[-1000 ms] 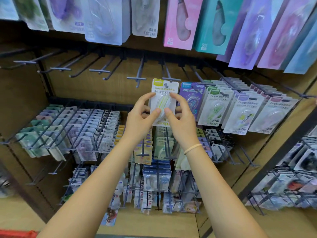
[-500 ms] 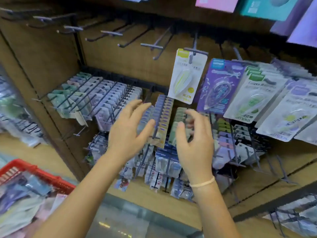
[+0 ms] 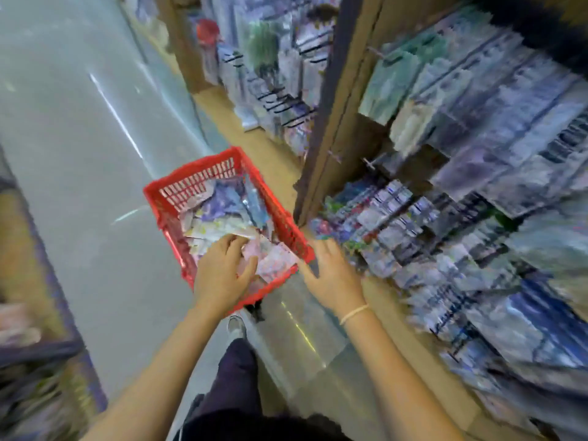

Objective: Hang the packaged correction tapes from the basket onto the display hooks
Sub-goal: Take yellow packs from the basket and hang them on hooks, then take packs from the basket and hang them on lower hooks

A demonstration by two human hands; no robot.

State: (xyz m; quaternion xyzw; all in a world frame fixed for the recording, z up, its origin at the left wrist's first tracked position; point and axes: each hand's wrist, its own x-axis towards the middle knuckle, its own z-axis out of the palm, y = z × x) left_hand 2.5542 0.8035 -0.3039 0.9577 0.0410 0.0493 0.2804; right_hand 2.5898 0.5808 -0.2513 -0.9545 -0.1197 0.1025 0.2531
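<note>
The main risk here is a poor pick: the packaged correction tapes (image 3: 229,224) lie in a loose, overlapping heap inside the red basket (image 3: 165,214) on the floor (image 3: 79,154), so a hasty grab could bring up two packs stuck together, or catch one by a slippery corner and let it slide back or spill over the rim. A pack seized by the blister instead of the card would also arrive at the hook the wrong way round, and the hang hole would then have to be found by fumbling. The view is smeared, so it is likely the head is turning fast, and a reach made on such a glance may land off target. The left hand (image 3: 222,275) is down in the near end of the basket, palm down, its fingers (image 3: 234,246) curled onto the packs with the thumb closing from the right against a pale pink one; whether it truly pinches a pack yet or only rests on the heap I cannot tell. The right hand (image 3: 334,278) hangs just beside the basket's near right corner, above the floor, fingers spread wide and holding nothing. Both forearms stretch forward and down from the body. The display hooks (image 3: 477,173), crowded with hanging packs, stand to the right, well apart from the left hand, too blurred to pick out a free one.
</note>
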